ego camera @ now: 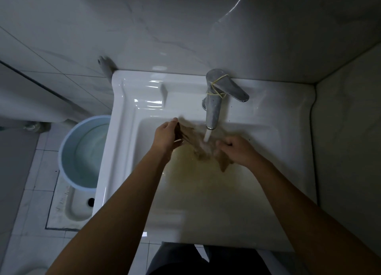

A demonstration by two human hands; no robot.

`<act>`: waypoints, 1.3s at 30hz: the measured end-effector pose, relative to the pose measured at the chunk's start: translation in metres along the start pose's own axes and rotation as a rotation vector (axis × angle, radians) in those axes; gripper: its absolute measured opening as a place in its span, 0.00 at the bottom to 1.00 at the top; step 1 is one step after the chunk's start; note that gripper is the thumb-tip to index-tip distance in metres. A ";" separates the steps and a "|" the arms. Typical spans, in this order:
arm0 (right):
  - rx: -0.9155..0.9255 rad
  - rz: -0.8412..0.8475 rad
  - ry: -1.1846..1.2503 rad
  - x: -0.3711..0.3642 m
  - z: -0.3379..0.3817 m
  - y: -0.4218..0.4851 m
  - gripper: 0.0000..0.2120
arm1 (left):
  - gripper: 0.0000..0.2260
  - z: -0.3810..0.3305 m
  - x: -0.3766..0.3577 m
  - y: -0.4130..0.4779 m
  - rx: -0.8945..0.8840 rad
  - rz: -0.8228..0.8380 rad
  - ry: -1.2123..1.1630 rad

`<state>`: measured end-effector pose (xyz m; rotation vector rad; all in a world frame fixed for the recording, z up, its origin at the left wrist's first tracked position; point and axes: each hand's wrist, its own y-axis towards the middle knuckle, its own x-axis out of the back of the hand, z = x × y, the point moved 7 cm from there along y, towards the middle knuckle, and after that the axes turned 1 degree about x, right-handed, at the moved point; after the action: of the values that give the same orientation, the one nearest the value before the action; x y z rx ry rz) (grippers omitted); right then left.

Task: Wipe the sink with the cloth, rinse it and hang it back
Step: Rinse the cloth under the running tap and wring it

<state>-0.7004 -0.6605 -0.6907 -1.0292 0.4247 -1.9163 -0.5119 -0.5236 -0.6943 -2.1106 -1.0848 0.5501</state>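
A brown cloth [198,145] is stretched between both hands inside the white sink [127,101], under water running from the metal tap [214,103]. My left hand [167,135] grips the cloth's left end near the basin's back left. My right hand [237,149] grips its right end, with a corner hanging below. The cloth is blurred. Yellowish water lies in the basin.
A yellow rubber band is wound round the tap's lever. A blue bucket [82,151] of water stands on the tiled floor left of the sink, over a squat toilet pan [76,200]. Tiled walls close in behind and on the right.
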 end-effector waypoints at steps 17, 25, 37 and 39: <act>-0.218 -0.114 0.587 -0.024 -0.001 0.022 0.09 | 0.20 0.047 -0.050 -0.007 0.194 0.176 -0.084; -0.301 0.062 1.009 -0.060 -0.015 0.025 0.13 | 0.14 0.031 -0.050 -0.002 -0.023 0.178 0.287; -0.022 0.330 0.440 -0.038 0.015 0.022 0.17 | 0.17 0.017 -0.054 -0.003 -0.544 0.293 0.992; 0.016 0.301 0.271 -0.035 0.019 0.031 0.17 | 0.13 0.008 -0.054 -0.004 -0.566 0.293 1.060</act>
<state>-0.6594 -0.6462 -0.7156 -0.6526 0.6767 -1.7845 -0.5496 -0.5634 -0.6932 -2.5041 -0.3093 -0.8049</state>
